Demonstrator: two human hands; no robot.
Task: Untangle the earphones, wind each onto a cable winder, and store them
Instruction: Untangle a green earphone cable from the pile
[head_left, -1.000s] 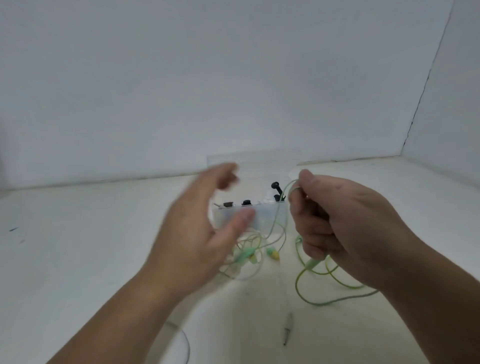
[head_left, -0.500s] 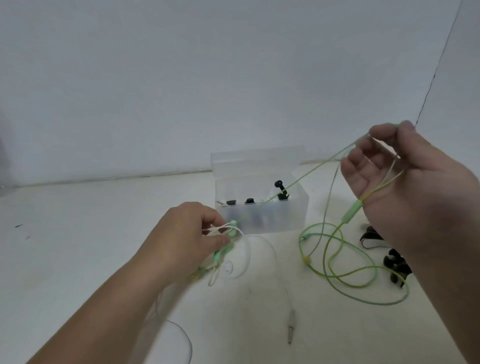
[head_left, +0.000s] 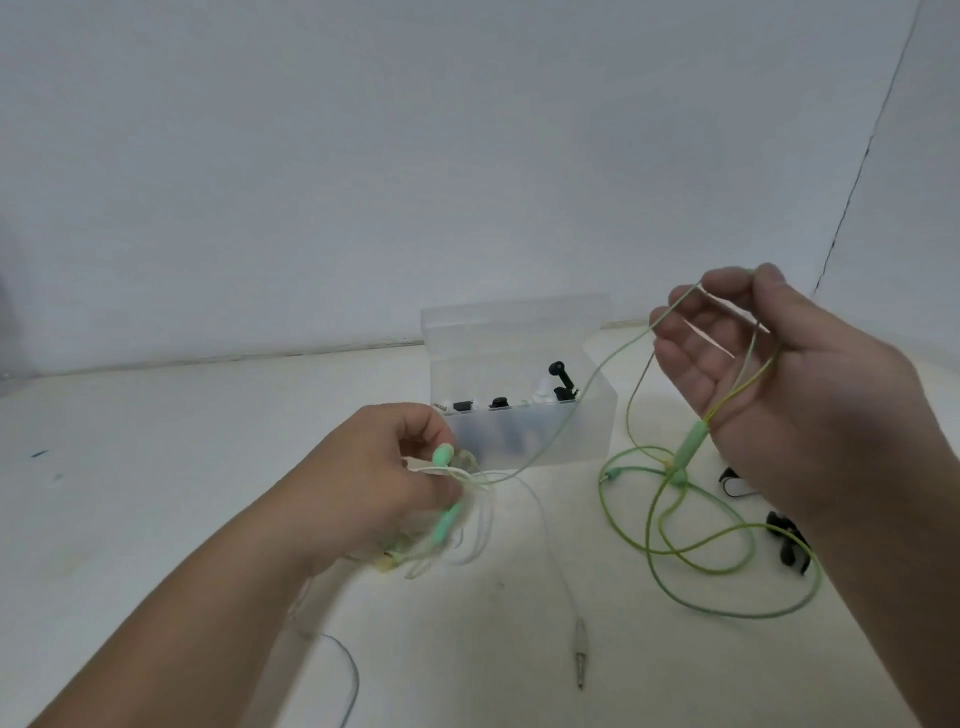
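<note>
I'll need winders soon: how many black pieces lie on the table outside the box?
2. A black-and-white piece lies right of the clear box, by the right wrist; a black piece lies nearer the camera, beside the forearm. The arm may hide more.

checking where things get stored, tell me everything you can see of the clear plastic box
The clear plastic box is translucent, rectangular, with its lid standing open behind. It sits upright on the white table, holding small black and white pieces. A green cable crosses its front right corner; contact is unclear.
</note>
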